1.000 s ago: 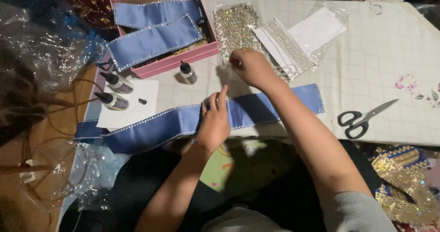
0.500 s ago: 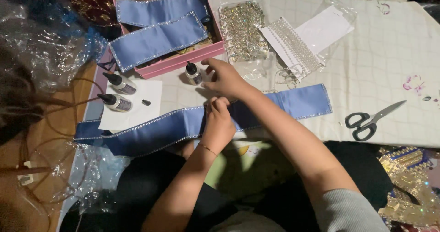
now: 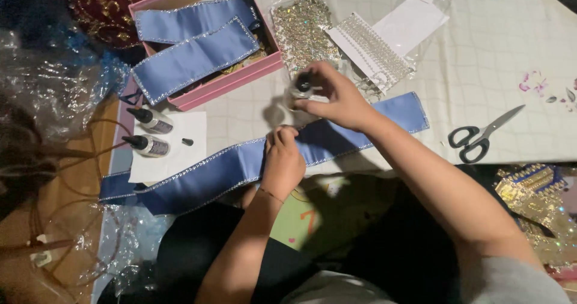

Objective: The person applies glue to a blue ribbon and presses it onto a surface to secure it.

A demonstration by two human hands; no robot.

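A long blue satin ribbon (image 3: 204,175) edged with rhinestones lies across the white table's front edge. My left hand (image 3: 282,163) presses down on the ribbon near its middle, fingers curled. Just above it, my right hand (image 3: 333,97) holds a small clear glue bottle (image 3: 299,89) with a black cap, lifted off the table. Two more glue bottles (image 3: 151,121) lie on a white paper sheet (image 3: 177,151) to the left, with a small black cap (image 3: 187,142) beside them.
A pink box (image 3: 225,85) at the back holds two more blue ribbons. A bag of rhinestones (image 3: 303,30) and strips of rhinestone trim (image 3: 369,51) lie behind my hands. Black-handled scissors (image 3: 481,139) lie at the right. Crinkled clear plastic (image 3: 54,76) covers the left side.
My right hand came back from the rhinestone trim, took the glue bottle that stood by the pink box and lifted it over the ribbon. My left hand stayed on the ribbon.
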